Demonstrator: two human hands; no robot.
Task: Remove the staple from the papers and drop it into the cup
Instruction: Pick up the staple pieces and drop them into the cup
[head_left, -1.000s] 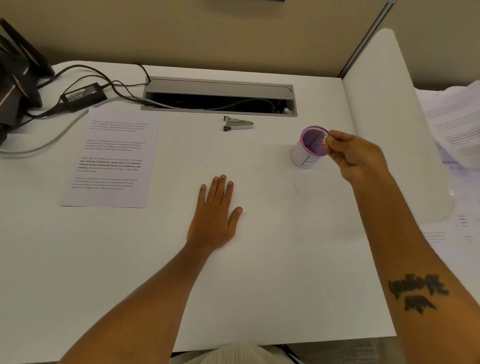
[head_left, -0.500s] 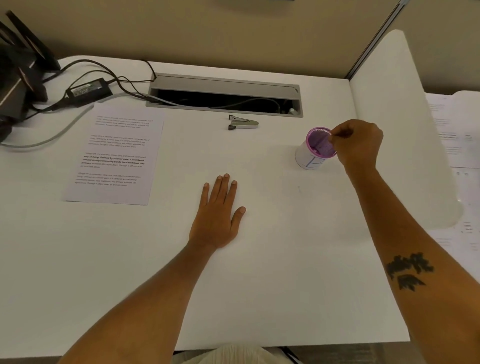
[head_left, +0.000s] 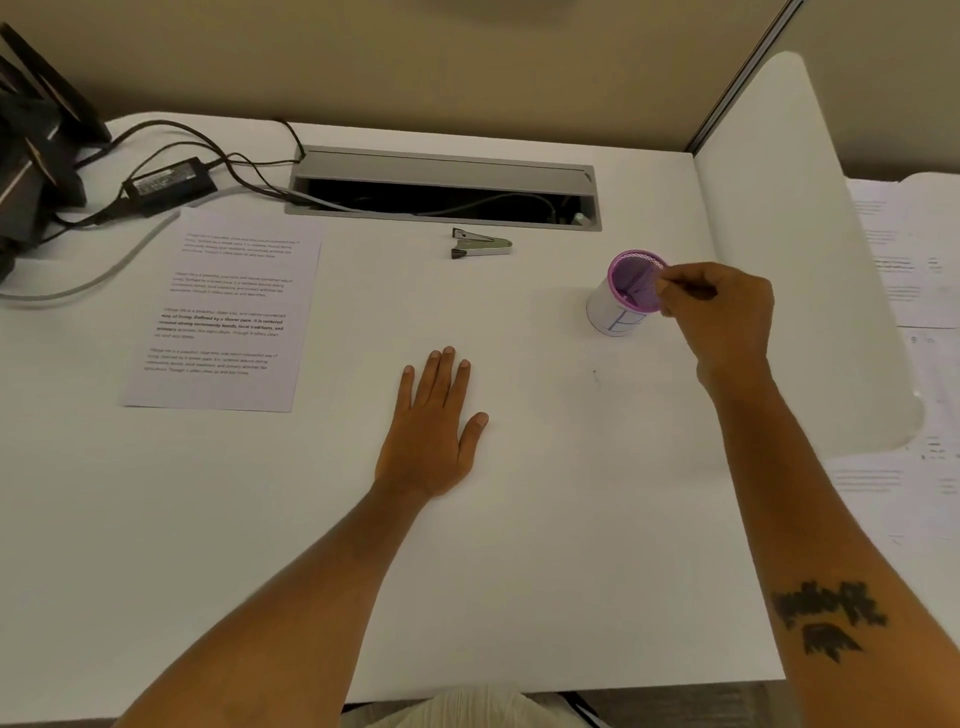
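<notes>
Head view: right hand (head_left: 719, 312) fingers pinched together over the cup (head_left: 626, 296); left hand (head_left: 431, 436) flat, fingers spread.

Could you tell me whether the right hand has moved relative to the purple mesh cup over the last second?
Barely. The right hand stays pinched at the right rim of the purple mesh cup, its fingertips only edging slightly over the opening; the whole view shifted, since the camera moved.

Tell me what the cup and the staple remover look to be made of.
Cup: purple mesh, probably metal, judging by the fine perforated pattern at the rim; a white paper label wraps the outside. Staple remover: likely metal, shiny silver arms with dark tips, possibly plastic. Both are guesses from looks alone.
</notes>
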